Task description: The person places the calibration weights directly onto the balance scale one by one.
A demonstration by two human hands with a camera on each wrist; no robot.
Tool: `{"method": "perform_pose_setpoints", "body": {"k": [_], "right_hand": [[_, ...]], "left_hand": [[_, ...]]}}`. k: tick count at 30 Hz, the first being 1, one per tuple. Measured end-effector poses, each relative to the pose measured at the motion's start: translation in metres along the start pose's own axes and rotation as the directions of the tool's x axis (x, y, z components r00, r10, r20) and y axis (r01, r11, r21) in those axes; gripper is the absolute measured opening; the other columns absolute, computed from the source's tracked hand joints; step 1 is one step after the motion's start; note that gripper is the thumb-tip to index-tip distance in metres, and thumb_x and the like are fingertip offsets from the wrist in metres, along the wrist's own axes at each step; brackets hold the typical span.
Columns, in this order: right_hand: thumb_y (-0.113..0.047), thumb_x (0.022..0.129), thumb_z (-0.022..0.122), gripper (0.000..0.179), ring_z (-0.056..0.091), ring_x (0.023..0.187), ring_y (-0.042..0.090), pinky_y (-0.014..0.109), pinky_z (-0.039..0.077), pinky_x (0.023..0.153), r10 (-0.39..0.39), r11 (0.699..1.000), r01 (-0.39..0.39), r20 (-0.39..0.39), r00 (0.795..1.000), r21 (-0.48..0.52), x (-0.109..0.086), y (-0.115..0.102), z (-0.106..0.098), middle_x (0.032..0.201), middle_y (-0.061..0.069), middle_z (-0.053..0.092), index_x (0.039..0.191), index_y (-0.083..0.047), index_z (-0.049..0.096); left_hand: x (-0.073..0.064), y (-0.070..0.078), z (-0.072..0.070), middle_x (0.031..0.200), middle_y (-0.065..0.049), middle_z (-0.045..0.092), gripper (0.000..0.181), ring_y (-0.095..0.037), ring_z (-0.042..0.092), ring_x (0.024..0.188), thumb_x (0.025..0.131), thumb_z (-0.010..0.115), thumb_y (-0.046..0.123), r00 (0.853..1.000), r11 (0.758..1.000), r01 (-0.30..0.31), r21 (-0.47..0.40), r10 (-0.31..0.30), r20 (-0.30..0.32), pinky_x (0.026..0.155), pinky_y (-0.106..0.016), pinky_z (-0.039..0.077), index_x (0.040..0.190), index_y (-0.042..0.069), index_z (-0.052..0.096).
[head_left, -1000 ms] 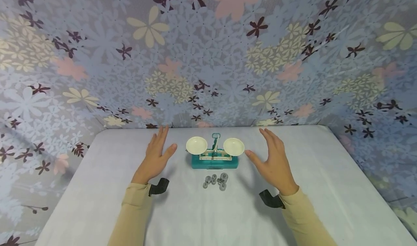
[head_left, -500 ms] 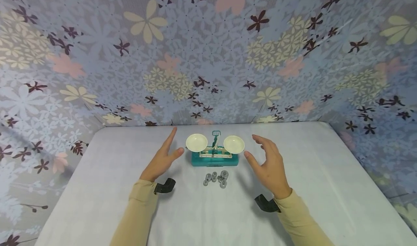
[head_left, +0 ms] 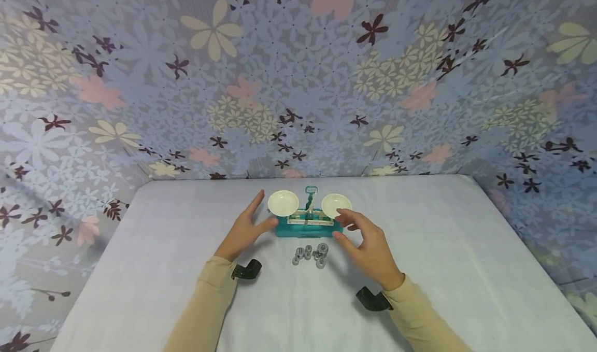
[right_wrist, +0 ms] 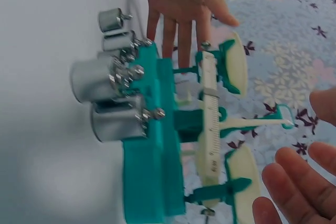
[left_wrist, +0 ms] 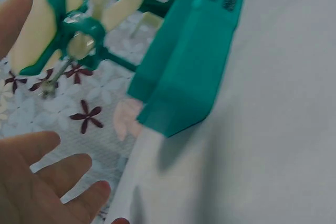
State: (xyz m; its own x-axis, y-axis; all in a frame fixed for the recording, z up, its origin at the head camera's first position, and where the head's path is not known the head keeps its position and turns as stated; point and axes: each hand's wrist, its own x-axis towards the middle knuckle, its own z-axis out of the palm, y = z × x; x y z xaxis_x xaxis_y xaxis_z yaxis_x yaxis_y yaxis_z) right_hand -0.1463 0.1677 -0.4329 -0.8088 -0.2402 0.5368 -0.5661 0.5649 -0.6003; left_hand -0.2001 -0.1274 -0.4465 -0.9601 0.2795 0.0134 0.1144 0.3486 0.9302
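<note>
2-pan balance scale (head_left: 303, 230) between left hand (head_left: 242, 234) and right hand (head_left: 370, 245), nothing gripped in either.
Head view: left fingers extended, thumb set apart beside the left pan (head_left: 283, 203); right fingers loosely bent, thumb apart, fingertips over the edge of the right pan (head_left: 333, 205), contact impossible to tell; metal weights (head_left: 323, 249) just left of the right thumb, on white cloth (head_left: 280, 300). Left wrist view: thumb close to the left pan, other fingers spread below, teal base (left_wrist: 194, 56) to their right. Right wrist view: right fingers near the graduated beam (right_wrist: 211, 124); left hand at the scale's far end, fingers straight.
</note>
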Motion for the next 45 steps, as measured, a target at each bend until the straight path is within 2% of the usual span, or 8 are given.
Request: {"method": "perform_pose_setpoints", "body": {"k": [5,11,15,20,24,30,35,45], "right_hand": [[-0.02,0.086,0.068,0.046,0.057,0.095,0.013,0.03,0.048,0.08,0.009,0.999,-0.009,0.008,1.0,0.032,-0.003,0.001,0.008,0.109,0.002,0.063,0.129,-0.009,0.052],[-0.02,0.085,0.069,0.037,0.058,0.09,0.013,0.031,0.05,0.075,0.008,1.0,-0.008,0.037,0.999,0.0,-0.007,0.003,0.016,0.104,0.002,0.064,0.12,-0.01,0.058],[-0.02,0.085,0.069,0.032,0.059,0.088,0.014,0.037,0.05,0.071,0.035,0.999,-0.035,0.058,0.998,-0.014,-0.009,0.006,0.02,0.101,0.003,0.065,0.114,-0.01,0.062],[-0.016,0.085,0.068,0.028,0.059,0.086,0.01,0.035,0.051,0.072,0.076,0.996,-0.072,0.106,0.992,-0.043,-0.009,0.008,0.024,0.101,0.0,0.065,0.112,-0.011,0.063],[-0.012,0.084,0.068,0.025,0.058,0.084,0.006,0.031,0.052,0.072,0.097,0.995,-0.095,0.136,0.986,-0.024,-0.011,0.01,0.028,0.1,0.0,0.065,0.108,-0.012,0.064],[-0.011,0.083,0.07,0.023,0.058,0.085,0.007,0.029,0.051,0.072,0.151,0.987,-0.158,0.165,0.975,0.034,-0.015,0.011,0.034,0.097,-0.002,0.065,0.106,-0.011,0.066],[-0.013,0.084,0.069,0.023,0.059,0.086,0.007,0.028,0.05,0.072,0.218,0.97,-0.235,0.202,0.955,0.063,-0.019,0.012,0.039,0.097,-0.005,0.064,0.107,-0.011,0.066],[-0.015,0.084,0.069,0.021,0.06,0.087,0.006,0.028,0.051,0.074,0.274,0.951,-0.296,0.207,0.939,0.085,-0.02,0.015,0.044,0.096,-0.007,0.066,0.105,-0.011,0.067]], "left_hand": [[0.009,-0.017,0.01,0.152,0.011,0.017,0.092,-0.015,0.012,0.14,0.078,0.067,0.053,0.999,0.999,0.028,0.042,-0.027,-0.046,0.112,-0.044,0.014,0.149,0.025,0.017],[0.012,-0.024,0.016,0.151,0.008,0.022,0.095,-0.017,0.015,0.14,0.073,0.07,0.057,0.996,0.999,0.027,0.044,-0.023,-0.088,0.112,-0.045,0.015,0.148,0.025,0.022],[0.012,-0.028,0.02,0.151,0.005,0.024,0.096,-0.019,0.018,0.139,0.071,0.071,0.058,0.995,0.998,0.028,0.056,-0.023,-0.093,0.111,-0.047,0.016,0.148,0.024,0.024],[0.012,-0.032,0.024,0.151,-0.001,0.025,0.099,-0.022,0.02,0.139,0.07,0.071,0.059,0.995,0.995,0.049,0.085,-0.041,-0.094,0.111,-0.048,0.019,0.148,0.02,0.024],[0.012,-0.032,0.026,0.15,-0.005,0.027,0.097,-0.024,0.023,0.138,0.072,0.069,0.06,0.995,0.99,0.059,0.126,-0.048,-0.091,0.11,-0.047,0.021,0.147,0.016,0.025],[0.014,-0.032,0.028,0.149,-0.01,0.029,0.089,-0.026,0.025,0.137,0.08,0.063,0.055,0.997,0.978,0.014,0.208,0.001,-0.073,0.11,-0.044,0.021,0.146,0.008,0.027],[0.016,-0.034,0.029,0.148,-0.011,0.029,0.084,-0.025,0.024,0.137,0.084,0.059,0.054,0.998,0.965,-0.001,0.261,0.017,-0.059,0.111,-0.042,0.02,0.146,0.008,0.027],[0.014,-0.037,0.03,0.147,-0.014,0.031,0.072,-0.032,0.024,0.137,0.087,0.056,0.052,0.997,0.934,-0.041,0.356,0.064,-0.052,0.109,-0.055,0.016,0.145,0.014,0.034]]}}
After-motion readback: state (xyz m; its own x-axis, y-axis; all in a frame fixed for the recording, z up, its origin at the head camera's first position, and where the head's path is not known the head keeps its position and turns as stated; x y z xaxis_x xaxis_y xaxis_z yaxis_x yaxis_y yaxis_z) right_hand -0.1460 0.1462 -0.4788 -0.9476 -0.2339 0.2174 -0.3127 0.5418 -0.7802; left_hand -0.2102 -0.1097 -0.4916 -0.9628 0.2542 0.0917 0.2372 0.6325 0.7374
